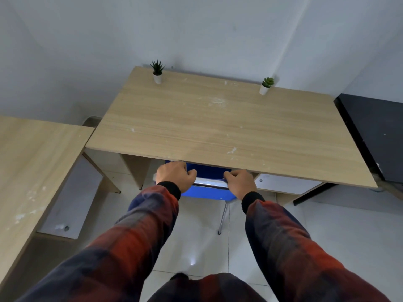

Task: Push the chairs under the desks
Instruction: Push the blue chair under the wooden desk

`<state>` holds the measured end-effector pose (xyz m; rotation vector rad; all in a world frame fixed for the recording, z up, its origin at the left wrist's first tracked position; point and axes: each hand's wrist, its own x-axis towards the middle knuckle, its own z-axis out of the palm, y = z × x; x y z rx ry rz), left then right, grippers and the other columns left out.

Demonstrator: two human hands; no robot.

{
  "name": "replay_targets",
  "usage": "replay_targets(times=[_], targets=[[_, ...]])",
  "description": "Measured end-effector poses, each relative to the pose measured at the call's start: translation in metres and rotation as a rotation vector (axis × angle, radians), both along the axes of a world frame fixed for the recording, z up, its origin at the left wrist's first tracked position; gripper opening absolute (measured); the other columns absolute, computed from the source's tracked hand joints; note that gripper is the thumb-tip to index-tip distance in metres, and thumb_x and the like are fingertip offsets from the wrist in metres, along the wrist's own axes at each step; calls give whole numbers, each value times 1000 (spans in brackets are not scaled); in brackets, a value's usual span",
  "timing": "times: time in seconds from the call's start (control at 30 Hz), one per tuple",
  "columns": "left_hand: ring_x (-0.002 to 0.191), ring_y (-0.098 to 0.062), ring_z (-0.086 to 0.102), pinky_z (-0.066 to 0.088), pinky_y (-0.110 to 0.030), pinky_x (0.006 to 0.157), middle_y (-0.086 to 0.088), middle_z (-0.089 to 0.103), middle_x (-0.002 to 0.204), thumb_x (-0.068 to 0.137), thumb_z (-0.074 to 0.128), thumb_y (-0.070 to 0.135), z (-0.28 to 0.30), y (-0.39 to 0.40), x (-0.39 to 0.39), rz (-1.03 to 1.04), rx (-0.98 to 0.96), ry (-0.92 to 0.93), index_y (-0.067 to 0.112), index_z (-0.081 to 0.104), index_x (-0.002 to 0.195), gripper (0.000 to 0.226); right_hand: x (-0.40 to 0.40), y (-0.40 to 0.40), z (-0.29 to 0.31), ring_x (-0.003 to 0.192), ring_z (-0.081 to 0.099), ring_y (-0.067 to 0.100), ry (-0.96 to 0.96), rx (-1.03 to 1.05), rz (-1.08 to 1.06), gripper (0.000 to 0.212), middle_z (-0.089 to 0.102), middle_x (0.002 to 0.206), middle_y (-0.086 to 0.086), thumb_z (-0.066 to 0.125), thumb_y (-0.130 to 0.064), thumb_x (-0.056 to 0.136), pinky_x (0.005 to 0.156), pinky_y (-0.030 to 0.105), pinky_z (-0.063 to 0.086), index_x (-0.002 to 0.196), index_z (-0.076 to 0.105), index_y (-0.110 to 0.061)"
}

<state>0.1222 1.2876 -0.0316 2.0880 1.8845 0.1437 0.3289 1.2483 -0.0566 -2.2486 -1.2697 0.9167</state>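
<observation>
The chair (207, 188) sits at lower centre of the frame, its blue seat mostly under the front edge of the desk (218, 123), so the push appears nearly complete. You grip the top of the backrest at both ends to keep the chair square as it slides. Your left hand (176, 176) curls over the left end; your right hand (239, 182) clamps the right end. Both arms reach straight forward, wrists level. Two plants (157, 70) stand along the desk's far edge, upper centre.
</observation>
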Motion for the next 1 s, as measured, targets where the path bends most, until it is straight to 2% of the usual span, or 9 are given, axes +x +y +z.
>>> replay_targets(times=[0.13,0.37,0.57,0.67,0.77,0.83,0.9,0.97,1.0], targets=[[69,-22,57,45,-31,64,2,61,70,84,48,45,1,10,-4,-2,-14,-9,20,58,71,30,-9,1,4,52,33,21,-1,14,-42,43,36,51,1,56,-31,92,53,31,26,55,44,-15],[70,-22,58,45,-31,64,3,59,69,85,47,46,-2,8,-10,-4,-57,-71,22,52,66,30,-14,-3,6,52,41,21,4,-20,-46,46,44,54,2,50,-40,95,55,30,32,56,47,-17],[64,-23,56,42,-29,61,-2,63,68,91,47,36,6,-2,-13,15,-38,-151,17,58,63,35,-6,-20,12,55,39,20,81,-14,128,53,40,59,4,46,-49,102,60,33,31,62,39,-15],[65,-26,58,44,-30,61,-5,66,70,91,44,33,10,-9,-9,40,21,-101,16,57,59,39,-1,-27,19,60,46,21,92,-13,150,50,50,68,7,42,-48,104,62,33,35,71,53,-13],[70,-28,58,44,-33,68,-7,66,75,93,41,32,13,-11,-6,31,12,-58,17,56,63,37,-1,-33,22,58,39,19,74,3,185,47,42,64,4,40,-44,106,61,33,31,70,44,-13],[80,-27,60,40,-38,83,-6,67,83,95,36,35,14,-19,-5,-3,9,32,18,58,71,37,-1,-41,22,57,39,17,70,22,185,46,40,62,0,39,-42,106,58,31,30,70,42,-15],[98,-26,58,33,-43,96,-3,66,100,98,33,39,10,-30,-4,-3,-5,78,18,64,93,38,-4,-50,23,67,51,17,97,54,167,37,53,70,-2,41,-40,106,60,28,36,78,55,-21],[124,-27,47,22,-50,109,-4,58,129,100,32,40,2,-47,0,29,-15,21,20,60,120,40,-7,-60,20,102,60,20,166,90,136,31,66,107,1,45,-39,105,83,29,46,115,67,-20],[137,-28,35,15,-53,114,-3,47,145,100,32,40,-1,-56,3,43,0,-7,21,53,134,44,-7,-66,20,123,54,21,196,99,112,39,60,131,4,47,-40,104,101,33,44,134,60,-19]])
